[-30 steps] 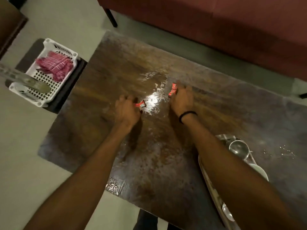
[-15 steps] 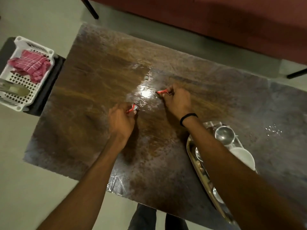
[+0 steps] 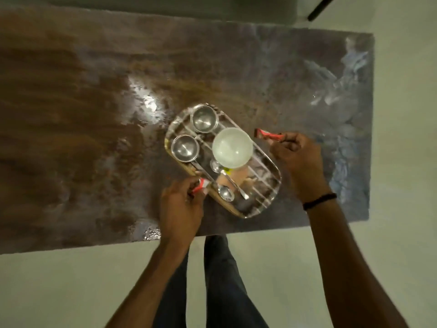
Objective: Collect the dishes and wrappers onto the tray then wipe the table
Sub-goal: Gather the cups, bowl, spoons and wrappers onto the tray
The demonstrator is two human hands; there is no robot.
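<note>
L hand [image 3: 181,209] pinches red wrapper [image 3: 200,185] at tray [image 3: 272,196] edge; R hand [image 3: 298,156] grips another wrapper [image 3: 268,136] beside tray.

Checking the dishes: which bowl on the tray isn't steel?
The white bowl, right of the two steel bowls; it is wider and pale, not shiny.

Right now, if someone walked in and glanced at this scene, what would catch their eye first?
Probably the shiny metal tray in the middle of the dark table, holding a white bowl, two steel cups and spoons. Next, the two red wrappers: the right hand holds one wrapper just past the tray's far right edge, and the left hand pinches the other wrapper at the tray's near left rim.
</note>
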